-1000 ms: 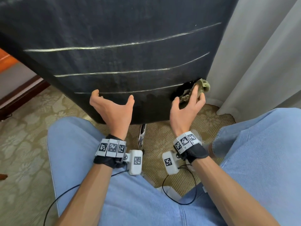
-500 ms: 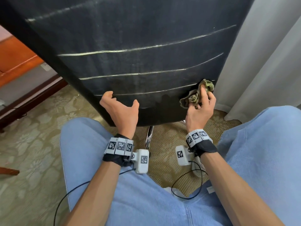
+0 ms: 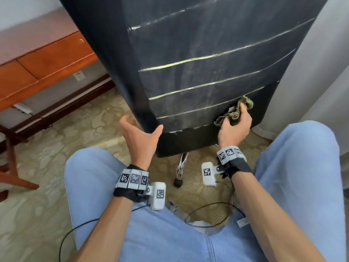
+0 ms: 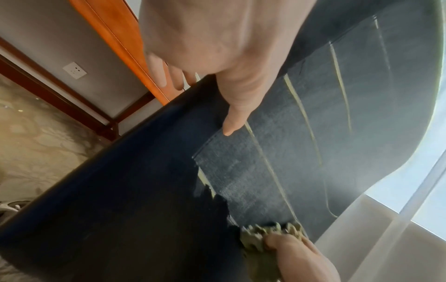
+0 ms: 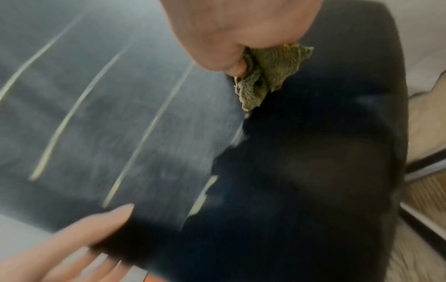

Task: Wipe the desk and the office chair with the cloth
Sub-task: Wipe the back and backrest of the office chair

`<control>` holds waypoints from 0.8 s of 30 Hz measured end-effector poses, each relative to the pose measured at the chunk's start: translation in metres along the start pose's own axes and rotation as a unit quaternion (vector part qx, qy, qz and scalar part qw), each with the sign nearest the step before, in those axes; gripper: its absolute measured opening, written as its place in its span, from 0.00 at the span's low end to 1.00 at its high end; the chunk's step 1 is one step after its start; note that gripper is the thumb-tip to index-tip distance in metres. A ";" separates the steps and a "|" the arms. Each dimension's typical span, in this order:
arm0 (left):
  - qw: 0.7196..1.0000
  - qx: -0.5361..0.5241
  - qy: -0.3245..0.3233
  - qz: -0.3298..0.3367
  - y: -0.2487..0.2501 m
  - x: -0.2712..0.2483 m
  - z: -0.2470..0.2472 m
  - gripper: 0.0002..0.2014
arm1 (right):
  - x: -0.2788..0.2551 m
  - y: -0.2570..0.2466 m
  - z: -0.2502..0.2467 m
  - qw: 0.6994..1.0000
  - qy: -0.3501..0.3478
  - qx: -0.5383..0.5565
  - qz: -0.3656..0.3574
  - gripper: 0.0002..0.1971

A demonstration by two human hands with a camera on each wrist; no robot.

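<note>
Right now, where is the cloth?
In the head view, the cloth is bunched in the right hand, against the lower right of the chair back.

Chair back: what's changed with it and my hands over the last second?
The left hand went from the lower edge of the chair back to its lower left corner, thumb on the rear face, fingers along the side. The back's left side now shows, so it seems turned. The right hand still holds the cloth at the lower right.

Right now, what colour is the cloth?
Olive green cloth, clearest in the right wrist view.
</note>
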State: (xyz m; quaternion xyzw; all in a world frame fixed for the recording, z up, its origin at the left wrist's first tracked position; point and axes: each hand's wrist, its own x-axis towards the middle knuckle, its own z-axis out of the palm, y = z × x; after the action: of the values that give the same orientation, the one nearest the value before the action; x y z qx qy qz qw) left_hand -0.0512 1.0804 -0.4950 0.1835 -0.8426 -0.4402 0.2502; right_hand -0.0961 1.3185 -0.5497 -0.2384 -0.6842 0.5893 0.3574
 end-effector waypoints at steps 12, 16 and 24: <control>1.000 0.000 -0.021 0.006 0.011 -0.006 0.005 0.41 | -0.103 -0.023 0.019 0.979 -0.194 -0.017 -0.065 0.33; 0.999 -0.002 -0.040 0.001 0.011 -0.007 0.003 0.40 | -0.072 -0.011 0.009 0.984 -0.140 -0.044 -0.102 0.32; 0.996 0.019 -0.061 0.062 0.017 -0.015 0.001 0.30 | -0.078 -0.013 0.016 0.994 -0.073 -0.020 -0.076 0.28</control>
State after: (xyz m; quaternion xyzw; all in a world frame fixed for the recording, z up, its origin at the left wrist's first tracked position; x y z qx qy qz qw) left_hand -0.0412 1.0979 -0.4847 0.1081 -0.8741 -0.4186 0.2214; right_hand -0.0584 1.2475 -0.5543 -0.1492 -0.7361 0.5626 0.3455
